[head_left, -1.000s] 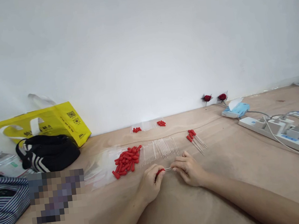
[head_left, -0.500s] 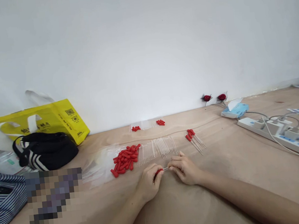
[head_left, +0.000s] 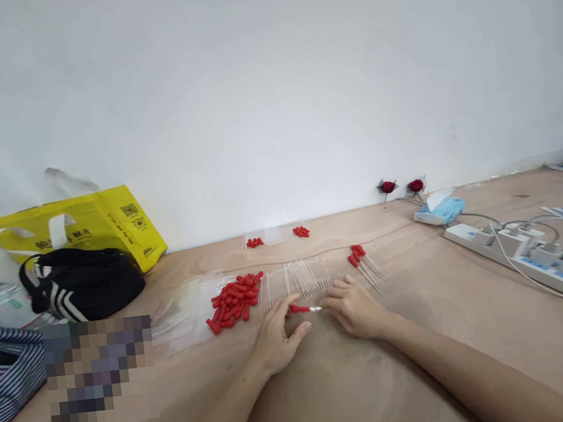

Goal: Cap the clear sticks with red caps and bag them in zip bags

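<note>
L hand (head_left: 279,337) part-opened since prev frame, thumb now off bulb (head_left: 300,309); finger contact unclear. R hand (head_left: 356,307) curled, pinching tube (head_left: 315,309). Bulb + tube btwn hands, nr loose tubes (head_left: 311,276).

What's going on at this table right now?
The person's right hand holds the clear tube end of a red-bulbed dropper. The left hand is open at the bulb end, thumb apart from it; whether its fingers touch is unclear. A pile of red bulbs and a row of clear tubes lie beyond the hands, with a few assembled droppers farther right.
</note>
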Motion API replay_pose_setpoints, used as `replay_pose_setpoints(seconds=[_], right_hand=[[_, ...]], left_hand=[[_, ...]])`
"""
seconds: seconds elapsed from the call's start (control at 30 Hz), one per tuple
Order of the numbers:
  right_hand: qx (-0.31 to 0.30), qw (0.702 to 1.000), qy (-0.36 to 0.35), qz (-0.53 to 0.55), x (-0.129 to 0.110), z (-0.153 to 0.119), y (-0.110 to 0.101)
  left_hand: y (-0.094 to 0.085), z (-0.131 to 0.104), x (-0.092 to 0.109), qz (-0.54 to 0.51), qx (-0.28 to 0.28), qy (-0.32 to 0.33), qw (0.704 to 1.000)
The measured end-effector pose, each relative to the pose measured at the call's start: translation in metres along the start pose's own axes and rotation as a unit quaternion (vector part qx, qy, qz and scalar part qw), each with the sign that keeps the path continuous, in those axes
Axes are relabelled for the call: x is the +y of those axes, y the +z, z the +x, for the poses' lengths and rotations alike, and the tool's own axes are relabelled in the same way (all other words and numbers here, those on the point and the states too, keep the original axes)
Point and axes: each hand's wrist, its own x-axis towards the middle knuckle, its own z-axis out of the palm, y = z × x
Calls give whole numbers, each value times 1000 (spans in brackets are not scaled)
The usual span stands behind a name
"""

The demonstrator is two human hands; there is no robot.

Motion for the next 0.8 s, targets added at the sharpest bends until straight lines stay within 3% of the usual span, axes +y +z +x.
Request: replay_pose_setpoints(seconds=[0.1,0.17,0.27,0.33,0.5,0.63,0.8], right_hand=[[78,988,134,13,24,-3,2],[126,957,260,27,44,-6,4],[148,904,400,16,67,-10,5],[137,886,444,0,75,-12,4],[87,879,468,-31,79,-11,3],[92,879,464,-58,74,-9,3],[112,924,356,-81,55,-6,6]], left_hand=[[2,-1,-8,2,50,-38,998],[1,-1,-9,4,45,-43,998],[0,0,-5,-1,12,-17,1000],[-1,0,-1,-7,-2,-2,1000],[-2,0,2,-1,-15,9,1000],[-2,0,2,9,-24,10,1000],[-3,0,1,24,-28,17,999]])
